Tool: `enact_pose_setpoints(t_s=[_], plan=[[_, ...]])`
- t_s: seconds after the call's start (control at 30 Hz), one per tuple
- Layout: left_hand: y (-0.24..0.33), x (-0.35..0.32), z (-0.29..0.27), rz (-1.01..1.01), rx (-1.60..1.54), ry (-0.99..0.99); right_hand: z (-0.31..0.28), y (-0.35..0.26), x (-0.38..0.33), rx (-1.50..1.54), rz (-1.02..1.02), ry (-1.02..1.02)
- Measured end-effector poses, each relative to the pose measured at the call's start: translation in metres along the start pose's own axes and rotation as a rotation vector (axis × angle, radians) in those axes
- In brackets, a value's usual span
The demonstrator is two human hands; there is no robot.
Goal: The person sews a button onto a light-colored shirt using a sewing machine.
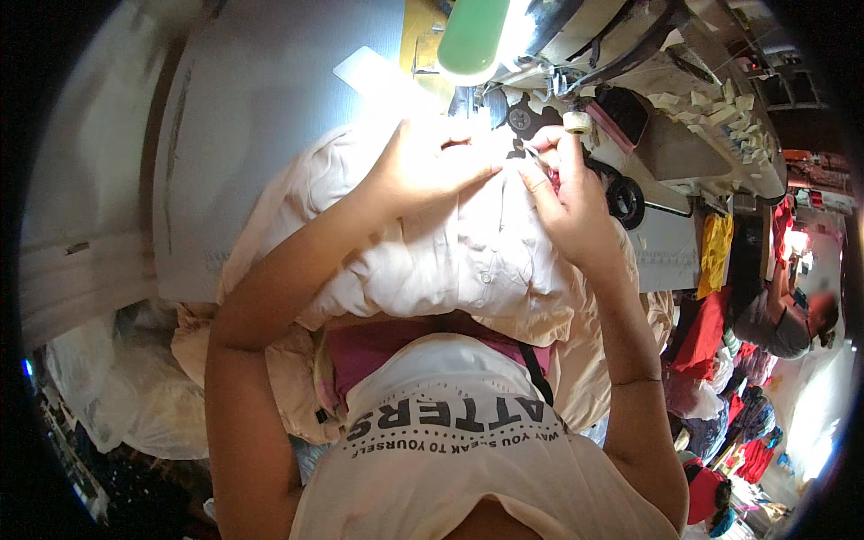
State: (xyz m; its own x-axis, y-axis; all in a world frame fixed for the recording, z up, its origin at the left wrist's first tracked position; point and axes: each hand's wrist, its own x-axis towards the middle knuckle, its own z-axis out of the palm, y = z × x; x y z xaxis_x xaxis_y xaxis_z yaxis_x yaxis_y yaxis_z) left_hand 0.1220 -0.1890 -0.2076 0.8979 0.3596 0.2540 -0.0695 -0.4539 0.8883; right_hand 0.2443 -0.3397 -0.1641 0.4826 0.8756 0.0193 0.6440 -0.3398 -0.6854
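Observation:
A white buttoned garment [486,261] is bunched over the table edge and my lap, under a sewing machine [666,162]. My left hand [427,171] is closed on its far edge, fingers pressed together on the cloth close to the machine's needle area. Across from it, my right hand [576,202] pinches something thin beside the dark presser foot [517,148]. A bit of red shows between those fingers, but what they hold is too small to name. Strong glare washes out the cloth around the left fingertips.
A green lamp [472,40] hangs over the needle area. Pale scraps [720,117] line the machine's top. Left lies the white tabletop [261,117], with a plastic bag [135,387] below. Another person [783,315] sits at far right among coloured clothes; a yellow cloth [715,252] hangs nearer.

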Motion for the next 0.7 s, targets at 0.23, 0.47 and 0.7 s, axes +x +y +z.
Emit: enact_pose_setpoints(t_s=[0.23, 0.47, 0.7], plan=[[-0.004, 0.001, 0.003, -0.169, -0.447, 0.016, 0.019, 0.007, 0.008, 0.515, 0.001, 0.003], [0.001, 0.000, 0.003, -0.175, -0.449, 0.009, 0.027, 0.011, 0.011, 0.463, -0.030, 0.044], [-0.003, -0.001, 0.001, -0.278, -0.501, -0.023, 0.021, 0.018, 0.008, 0.644, 0.019, 0.067]])
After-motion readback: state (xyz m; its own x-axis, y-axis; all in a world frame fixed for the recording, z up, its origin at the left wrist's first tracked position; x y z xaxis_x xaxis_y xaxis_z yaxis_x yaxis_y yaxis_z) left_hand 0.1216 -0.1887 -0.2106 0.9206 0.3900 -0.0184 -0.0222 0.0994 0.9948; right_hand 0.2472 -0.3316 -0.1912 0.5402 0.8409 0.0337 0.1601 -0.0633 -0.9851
